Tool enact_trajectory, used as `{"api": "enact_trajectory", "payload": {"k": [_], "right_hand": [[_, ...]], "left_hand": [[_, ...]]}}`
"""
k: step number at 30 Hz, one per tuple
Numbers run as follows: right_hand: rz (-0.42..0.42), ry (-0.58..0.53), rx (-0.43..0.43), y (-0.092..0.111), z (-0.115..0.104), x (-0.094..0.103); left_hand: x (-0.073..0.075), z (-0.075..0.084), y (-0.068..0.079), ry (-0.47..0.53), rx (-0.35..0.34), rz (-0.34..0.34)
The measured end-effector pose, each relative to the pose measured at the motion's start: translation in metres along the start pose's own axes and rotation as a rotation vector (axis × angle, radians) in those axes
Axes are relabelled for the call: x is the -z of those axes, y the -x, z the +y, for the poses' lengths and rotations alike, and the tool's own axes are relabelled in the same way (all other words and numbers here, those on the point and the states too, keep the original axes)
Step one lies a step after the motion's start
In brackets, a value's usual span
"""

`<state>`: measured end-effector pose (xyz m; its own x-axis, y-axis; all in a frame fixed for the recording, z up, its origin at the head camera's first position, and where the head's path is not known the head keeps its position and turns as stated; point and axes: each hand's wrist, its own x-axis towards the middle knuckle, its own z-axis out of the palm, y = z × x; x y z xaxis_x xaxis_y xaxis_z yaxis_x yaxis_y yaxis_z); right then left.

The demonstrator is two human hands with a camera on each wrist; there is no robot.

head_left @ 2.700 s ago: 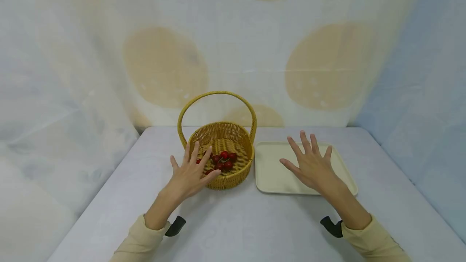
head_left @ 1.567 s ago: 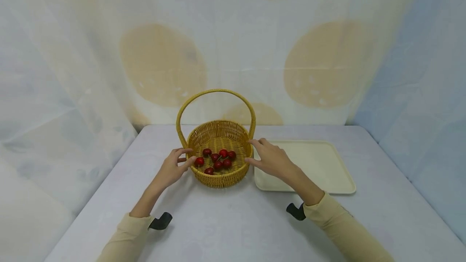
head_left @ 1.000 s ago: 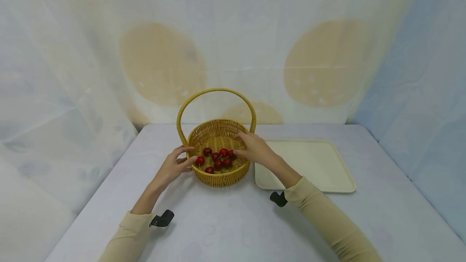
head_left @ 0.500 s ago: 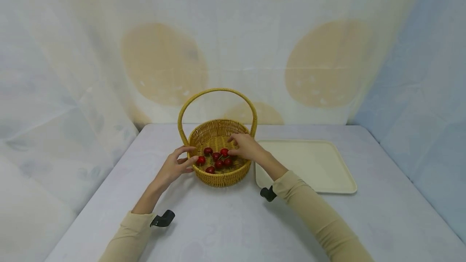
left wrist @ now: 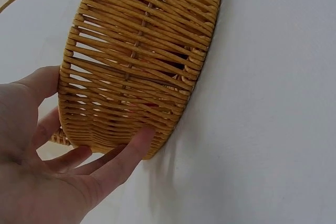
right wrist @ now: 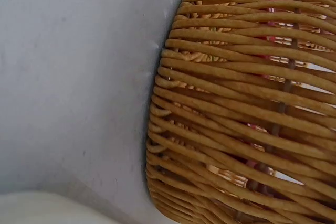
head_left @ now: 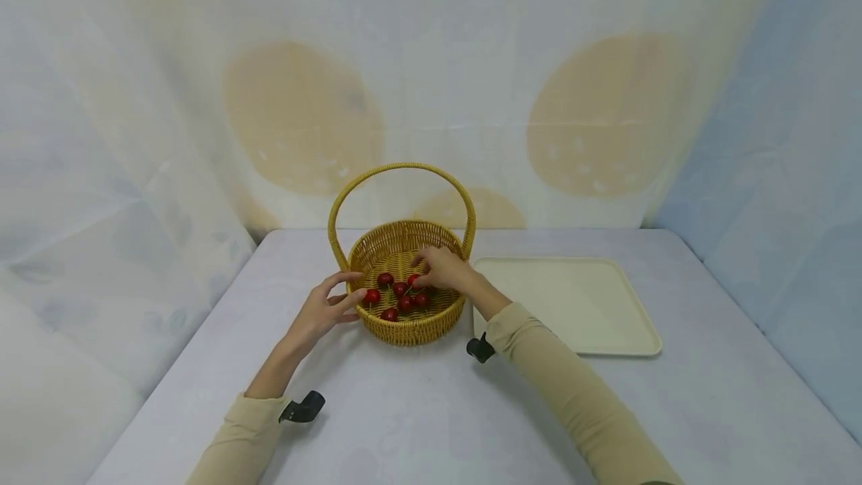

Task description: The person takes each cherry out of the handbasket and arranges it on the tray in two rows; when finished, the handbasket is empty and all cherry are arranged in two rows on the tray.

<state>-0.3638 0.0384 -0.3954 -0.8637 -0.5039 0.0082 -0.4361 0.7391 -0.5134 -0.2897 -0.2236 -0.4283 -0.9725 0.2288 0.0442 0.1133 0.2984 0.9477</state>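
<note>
A yellow wicker basket (head_left: 411, 334) with a tall arched handle (head_left: 402, 166) stands on the table, several red cherries (head_left: 405, 303) on its floor. My left hand (head_left: 325, 310) holds the basket's left rim. In the left wrist view its thumb and fingers (left wrist: 123, 163) lie around the woven wall. Over the right rim reaches my right hand (head_left: 444, 270), its thumb and index fingertips apart beside a bright red cherry (head_left: 413, 280) that they partly cover. The right wrist view shows only the basket's outer wall (right wrist: 241, 98), no fingers.
A cream rectangular tray (head_left: 572, 305) lies right of the basket, under the right forearm's path. Its pale edge (right wrist: 47, 208) shows in the right wrist view. Patterned cloth hangs behind the table and along both sides.
Both hands came from spread above the table to the basket. The left settled on the rim; the right moved left over the opposite rim, down among the cherries. Basket and tray stayed put.
</note>
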Motion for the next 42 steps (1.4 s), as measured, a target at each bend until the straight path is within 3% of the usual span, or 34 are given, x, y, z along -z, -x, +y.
{"api": "enact_trajectory", "payload": {"k": [20,42], "right_hand": [[-0.083,-0.071,-0.101,-0.013,0.003,-0.006],[-0.07,-0.15,-0.115,-0.012,0.008,-0.003]], "left_hand": [[0.002,-0.011,0.001,0.134,0.054,-0.029],[-0.001,-0.013,-0.004,0.133,0.056,-0.029]]}}
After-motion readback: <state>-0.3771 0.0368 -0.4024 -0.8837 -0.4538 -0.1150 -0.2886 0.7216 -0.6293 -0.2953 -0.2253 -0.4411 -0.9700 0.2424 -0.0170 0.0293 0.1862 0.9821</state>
